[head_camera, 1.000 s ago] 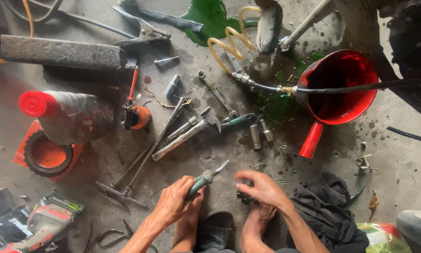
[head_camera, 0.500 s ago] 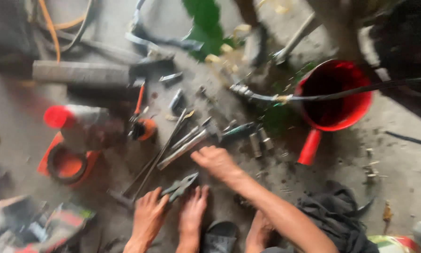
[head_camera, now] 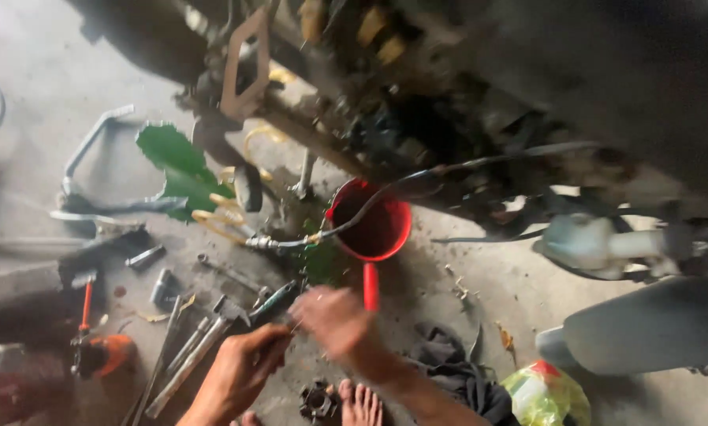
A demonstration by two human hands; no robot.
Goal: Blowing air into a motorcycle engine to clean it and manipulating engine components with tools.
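The left hand (head_camera: 240,364) is closed around a tool with a dark green handle (head_camera: 273,300), which looks like pliers or a similar hand tool; its fingers wrap the grip and the working end points up and to the right. The right hand (head_camera: 334,322) is just beside that working end, but it is blurred, so I cannot tell if its fingers are open, pinching something small, or only touching the tool. Both hands are low over the concrete floor (head_camera: 480,292), close in front of the red funnel-shaped container (head_camera: 368,229) with its red handle.

To do this step well, I think the left hand should keep the tool steady and near the floor, while the right hand works slowly at the tip. The thin cable (head_camera: 449,170) runs over the red container, so the hands should stay under it and not pull on it. The loose wrenches (head_camera: 196,347) on the left lie very near the left wrist and are easy to knock.

Much is hard to read. The dark machine (head_camera: 464,102) at the top is unsharp, and its parts run together. What the right hand holds, if anything, is hidden by motion blur. A small dark round part (head_camera: 316,401) lies by the bare foot (head_camera: 362,404), half cut off by the lower edge. The black cloth (head_camera: 456,371) covers whatever is under it.
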